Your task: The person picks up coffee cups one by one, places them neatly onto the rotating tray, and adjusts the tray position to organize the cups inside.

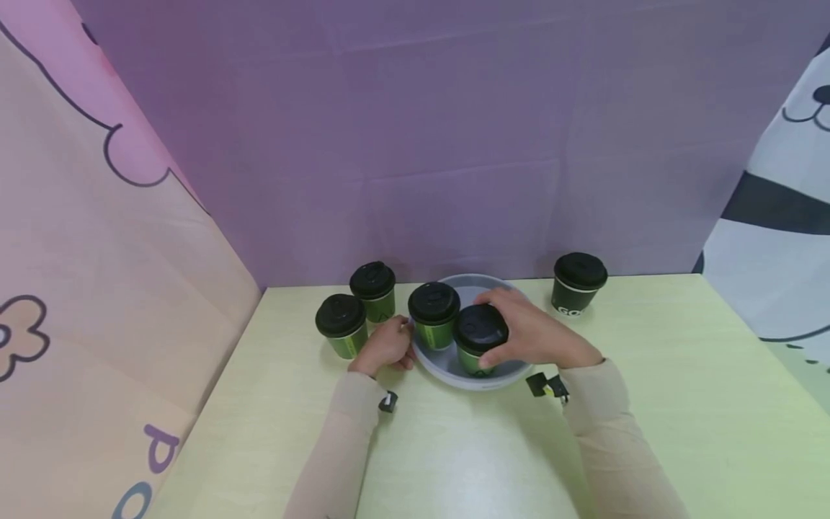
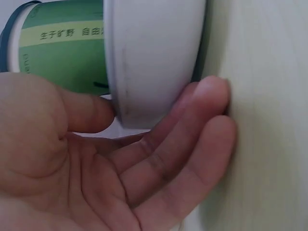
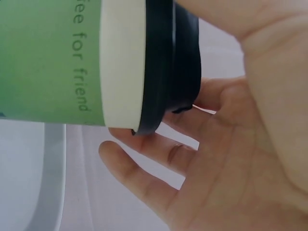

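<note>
A round pale grey tray (image 1: 447, 376) stands on the table with two green paper coffee cups with black lids in it. My left hand (image 1: 387, 344) holds the tray's left rim; in the left wrist view the thumb lies at the upper edge of the tray wall (image 2: 156, 62) and the fingers curl at its underside. With my right hand (image 1: 533, 330) I grip the nearer green coffee cup (image 1: 480, 330), thumb on the near side and fingers round the far side by its lid (image 3: 161, 62). The other green coffee cup (image 1: 434, 310) stands just left of it.
Two more green cups, one in front (image 1: 341, 324) and one behind (image 1: 374, 288), stand left of the tray near my left hand. A black lidded cup (image 1: 577, 285) is at the back right. A purple cloth wall (image 1: 402, 144) closes off the table's back edge.
</note>
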